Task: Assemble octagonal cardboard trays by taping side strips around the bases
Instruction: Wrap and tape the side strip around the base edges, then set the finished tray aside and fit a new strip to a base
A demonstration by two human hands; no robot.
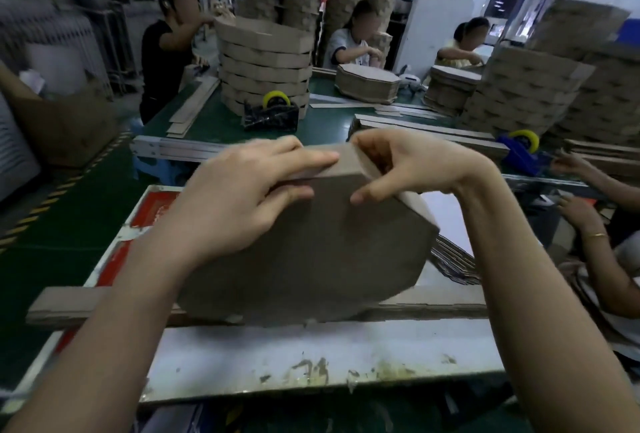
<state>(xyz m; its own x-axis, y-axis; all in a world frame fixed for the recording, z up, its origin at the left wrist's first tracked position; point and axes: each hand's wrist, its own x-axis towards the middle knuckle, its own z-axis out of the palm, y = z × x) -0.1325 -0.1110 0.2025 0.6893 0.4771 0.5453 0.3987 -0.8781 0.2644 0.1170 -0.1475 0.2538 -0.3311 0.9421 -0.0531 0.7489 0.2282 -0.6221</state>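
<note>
An octagonal cardboard base point(311, 259) stands tilted on its edge on the white worktable point(311, 356), its flat face toward me. A cardboard side strip point(349, 160) wraps over its top edge and down the right side. My left hand point(242, 197) grips the top left of the base, fingers lying along the strip, thumb on the face. My right hand point(408, 169) pinches the strip at the top right corner, thumb on the face and fingers behind. A long loose strip point(79, 304) lies flat under the base.
A green table behind holds stacks of finished trays point(266, 62), loose strips point(426, 129), a black tape dispenser point(272, 114) and a blue one point(523, 152). Three people work at its far side. Another person's hands point(575, 211) are at my right. Flat bases point(453, 259) lie right.
</note>
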